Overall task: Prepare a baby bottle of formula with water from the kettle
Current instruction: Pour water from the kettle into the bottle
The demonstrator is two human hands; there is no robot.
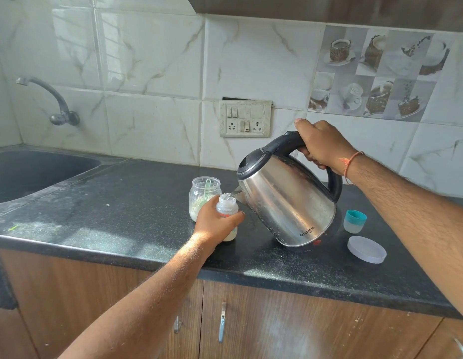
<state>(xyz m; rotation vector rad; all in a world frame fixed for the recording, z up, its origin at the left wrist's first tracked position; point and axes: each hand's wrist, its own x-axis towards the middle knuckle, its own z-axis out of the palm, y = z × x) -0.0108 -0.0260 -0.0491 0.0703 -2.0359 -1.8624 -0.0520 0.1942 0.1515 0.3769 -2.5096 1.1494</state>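
Bottle: small baby bottle (227, 215) stands upright on the black counter (126, 203), near its front edge, just in front of the formula jar. Neck open, no teat fitted. Lower body looks milky white; the level cannot be read behind the fingers.
Left hand: left hand (214, 222) wrapped round the bottle's body from the left, thumb on the near side, fingers curled behind. A steadying hold.
Kettle: steel kettle (286, 200) lifted and tipped to the left, spout right over the bottle mouth, touching or nearly so. A thin stream seems to enter the neck; too small to be sure.
Right hand: right hand (321, 146) closed fully round the black handle at the top, thumb on the upper end.
Step in hand: pouring water into the bottle, judged under way.
Technique note: narrow mouth, so hold the tilt shallow and the stream thin; keep the spout centred; keep the left fingers below the neck, since the water may be hot; watch the level marks and right the kettle before the target line.
Risk: overshoot or splash onto the holding hand.
Formula jar: open glass jar (204, 196) holding white powder and a green scoop, touching or just behind the left hand.
Closures: teal-collared cap (354, 221) and a round white lid (366, 249) lie right of the kettle, well apart from the bottle.
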